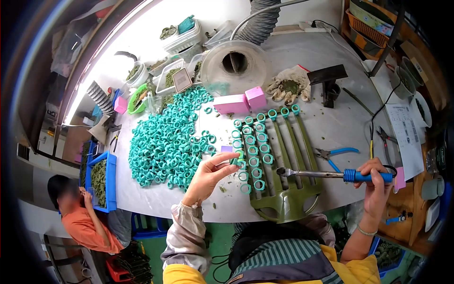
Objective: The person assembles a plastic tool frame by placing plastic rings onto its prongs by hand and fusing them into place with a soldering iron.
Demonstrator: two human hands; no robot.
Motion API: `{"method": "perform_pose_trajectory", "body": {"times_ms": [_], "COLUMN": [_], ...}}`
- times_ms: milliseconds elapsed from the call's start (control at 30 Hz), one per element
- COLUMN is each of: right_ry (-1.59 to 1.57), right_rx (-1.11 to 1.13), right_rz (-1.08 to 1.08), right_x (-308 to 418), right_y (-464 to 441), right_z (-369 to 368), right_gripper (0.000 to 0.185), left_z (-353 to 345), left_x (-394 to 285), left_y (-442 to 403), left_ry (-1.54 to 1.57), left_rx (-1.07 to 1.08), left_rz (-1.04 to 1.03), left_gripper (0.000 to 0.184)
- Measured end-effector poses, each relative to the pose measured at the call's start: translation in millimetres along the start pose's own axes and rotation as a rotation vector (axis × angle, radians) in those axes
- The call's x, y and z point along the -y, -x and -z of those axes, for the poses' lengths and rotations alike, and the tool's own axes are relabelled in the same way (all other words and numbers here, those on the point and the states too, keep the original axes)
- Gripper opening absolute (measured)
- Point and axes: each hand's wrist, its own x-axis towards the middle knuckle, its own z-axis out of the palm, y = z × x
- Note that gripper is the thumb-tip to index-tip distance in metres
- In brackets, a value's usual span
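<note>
Rack: I see the green rack (283, 203) flat on the table, its handle end nearest me.
Left hand: my left hand (208, 175) is at the rack's left edge, thumb and fingers pinching a small green piece (240, 155); whether it is a loose ring I cannot tell.
Right hand: my right hand (373, 177) is closed round the blue grip of a corded iron (331, 174), right of the rack, tip over its bars.
Rings done: the rack's two leftmost rows hold teal rings (257, 173) nearly end to end; the third is ringed from the far end to about midway.
Rings left: the three right-hand bars carry one ring each at the far tip, bare below. I'd call it under halfway.
Pliers: blue-handled pliers (336, 152), just right of the rack.
Supply: big heap of loose rings (163, 142) left of the rack.
Blocks: pink blocks (231, 104) just beyond the rack's far end.
Glove: soiled glove (289, 85) beyond the rack.
Funnel: clear funnel (215, 71) and trays (182, 42) farther beyond.
Co-worker: person in orange (92, 222), far left of the rack, beside a blue crate (111, 182).
</note>
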Motion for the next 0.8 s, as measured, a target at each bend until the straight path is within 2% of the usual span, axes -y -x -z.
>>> {"method": "perform_pose_trajectory", "body": {"times_ms": [33,133,200,300,533,633,733,800], "right_ry": [-0.001,0.004,0.011,0.007,-0.016,-0.021,-0.018,-0.015], "right_rx": [0.001,0.009,0.018,0.029,0.031,0.032,0.032,0.037], "right_rz": [0.001,0.008,0.001,-0.015,0.009,0.011,0.007,-0.005], "right_x": [0,0,0,-2,-1,-1,-1,-1], "right_y": [0,2,3,5,6,6,7,7], "right_z": [1,3,6,9,11,11,10,10], "right_gripper": [0.022,0.022,0.021,0.022,0.023,0.023,0.022,0.022], "left_z": [0,-17,-34,-57,-66,-62,-62,-66], "left_x": [3,-3,-3,0,7,5,12,13], "left_y": [1,4,4,2,6,9,7,1], "left_ry": [0.009,-0.276,-0.344,-0.319,0.001,-0.019,-0.125,-0.469], "left_rx": [-0.016,-0.041,0.053,0.144,0.079,0.106,0.077,0.021], "left_rz": [0.033,-0.053,-0.133,-0.255,-0.236,-0.128,-0.180,-0.399], "left_gripper": [0.033,0.029,0.030,0.035,0.043,0.040,0.034,0.032]}}
